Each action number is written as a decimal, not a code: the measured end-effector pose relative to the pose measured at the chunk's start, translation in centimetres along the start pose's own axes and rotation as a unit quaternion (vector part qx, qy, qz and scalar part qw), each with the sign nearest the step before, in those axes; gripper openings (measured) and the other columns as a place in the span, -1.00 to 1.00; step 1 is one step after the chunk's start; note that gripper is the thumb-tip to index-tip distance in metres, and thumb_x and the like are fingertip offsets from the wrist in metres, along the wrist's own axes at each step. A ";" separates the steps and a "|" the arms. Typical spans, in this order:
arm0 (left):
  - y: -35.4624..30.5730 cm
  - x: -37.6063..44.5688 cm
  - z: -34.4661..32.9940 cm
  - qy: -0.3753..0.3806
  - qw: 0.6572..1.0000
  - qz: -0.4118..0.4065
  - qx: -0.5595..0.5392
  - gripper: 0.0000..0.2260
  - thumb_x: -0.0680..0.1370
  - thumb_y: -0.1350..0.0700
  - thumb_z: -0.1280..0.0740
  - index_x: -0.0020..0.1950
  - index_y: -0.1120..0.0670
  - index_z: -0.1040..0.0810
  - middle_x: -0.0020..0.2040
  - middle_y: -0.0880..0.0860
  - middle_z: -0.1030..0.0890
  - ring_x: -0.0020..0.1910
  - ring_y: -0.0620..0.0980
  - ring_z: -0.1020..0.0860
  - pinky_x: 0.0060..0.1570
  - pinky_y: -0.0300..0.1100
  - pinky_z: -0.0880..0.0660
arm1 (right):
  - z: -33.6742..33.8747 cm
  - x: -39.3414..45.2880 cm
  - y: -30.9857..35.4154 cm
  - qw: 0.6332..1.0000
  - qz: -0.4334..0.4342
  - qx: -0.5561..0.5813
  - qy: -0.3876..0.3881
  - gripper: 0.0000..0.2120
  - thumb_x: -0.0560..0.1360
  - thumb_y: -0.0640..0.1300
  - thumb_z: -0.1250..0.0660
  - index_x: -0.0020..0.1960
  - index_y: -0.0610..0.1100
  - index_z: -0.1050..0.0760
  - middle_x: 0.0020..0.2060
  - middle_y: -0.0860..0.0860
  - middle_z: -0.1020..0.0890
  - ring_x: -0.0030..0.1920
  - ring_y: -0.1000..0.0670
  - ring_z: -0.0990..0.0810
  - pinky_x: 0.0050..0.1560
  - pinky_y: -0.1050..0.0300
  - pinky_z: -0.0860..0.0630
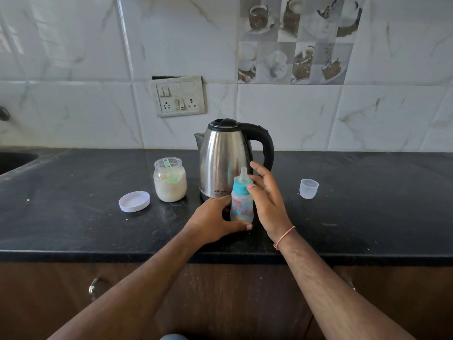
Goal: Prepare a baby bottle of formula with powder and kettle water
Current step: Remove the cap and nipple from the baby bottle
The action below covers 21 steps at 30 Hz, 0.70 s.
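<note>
Head view looks down on a dark bench where the baby bottle stands upright just in front of the kettle. The left hand wraps the bottle's lower body, its grip closed on it, most likely to hold it steady. The right hand has its thumb on the blue collar below the teat, with the other fingers spread loosely behind; its grip looks only partly closed on the collar, and whether it is tightening or loosening the top I cannot tell. The bottle's printed wall hides how full it is.

Left of the kettle sits the open powder jar with a green scoop standing inside, and its white lid lies flat on the bench beside it, so the powder is within easy reach. A clear cap rests mouth up, well apart to the right, probably set aside to keep the working space free.

Room for moving is good: the bench is bare between the hands and its front edge and on the right. The kettle stands close behind the bottle, with its handle toward the right hand, so tipping backward is the tight direction.
</note>
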<state>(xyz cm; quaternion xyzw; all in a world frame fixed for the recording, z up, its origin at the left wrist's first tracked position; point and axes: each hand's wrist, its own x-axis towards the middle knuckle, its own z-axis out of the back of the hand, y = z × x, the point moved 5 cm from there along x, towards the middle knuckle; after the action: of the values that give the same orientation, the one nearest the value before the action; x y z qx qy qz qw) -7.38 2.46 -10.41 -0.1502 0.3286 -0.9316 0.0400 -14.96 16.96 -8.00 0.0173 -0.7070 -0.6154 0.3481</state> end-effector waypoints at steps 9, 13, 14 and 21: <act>-0.1 -0.1 0.0 -0.001 1.000 0.001 -0.004 -0.38 0.34 -0.41 -0.55 0.32 -0.20 -0.62 0.14 -0.26 -0.71 0.14 -0.28 -0.64 0.24 -0.06 -0.64 | 0.0 -0.1 0.1 1.000 0.009 -0.007 0.000 -0.51 0.63 0.01 -0.31 0.54 0.14 -0.39 0.30 0.04 -0.66 0.31 -0.03 -0.66 0.24 0.03 -0.66; -0.2 -0.1 0.1 -0.001 1.000 -0.002 -0.004 -0.41 0.35 -0.41 -0.54 0.30 -0.21 -0.62 0.13 -0.27 -0.71 0.12 -0.29 -0.65 0.23 -0.07 -0.64 | -0.2 -0.1 0.7 0.997 0.036 -0.063 0.000 -0.45 0.61 0.08 -0.39 0.56 0.10 -0.37 0.25 0.25 -0.62 0.33 0.08 -0.62 0.22 0.07 -0.67; -0.2 -0.2 0.1 -0.001 1.000 -0.003 -0.002 -0.40 0.34 -0.42 -0.53 0.31 -0.21 -0.62 0.13 -0.27 -0.71 0.13 -0.29 -0.65 0.23 -0.07 -0.64 | -0.2 -0.1 0.8 0.996 0.042 -0.074 -0.003 -0.43 0.59 0.10 -0.42 0.56 0.12 -0.37 0.20 0.30 -0.61 0.32 0.09 -0.61 0.19 0.08 -0.68; -0.2 -0.2 0.1 -0.004 1.000 0.001 0.000 -0.43 0.36 -0.39 -0.57 0.30 -0.21 -0.62 0.12 -0.27 -0.71 0.11 -0.30 -0.64 0.22 -0.08 -0.64 | -0.1 -0.1 0.6 0.998 0.024 -0.051 -0.010 -0.47 0.60 0.10 -0.39 0.54 0.13 -0.39 0.31 0.08 -0.65 0.34 0.02 -0.63 0.31 -0.10 -0.65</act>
<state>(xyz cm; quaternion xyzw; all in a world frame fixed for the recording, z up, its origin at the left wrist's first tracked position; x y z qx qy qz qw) -7.13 2.59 -10.23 -0.1530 0.3290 -0.9309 0.0424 -14.55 17.07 -7.53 -0.0239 -0.6781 -0.6423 0.3565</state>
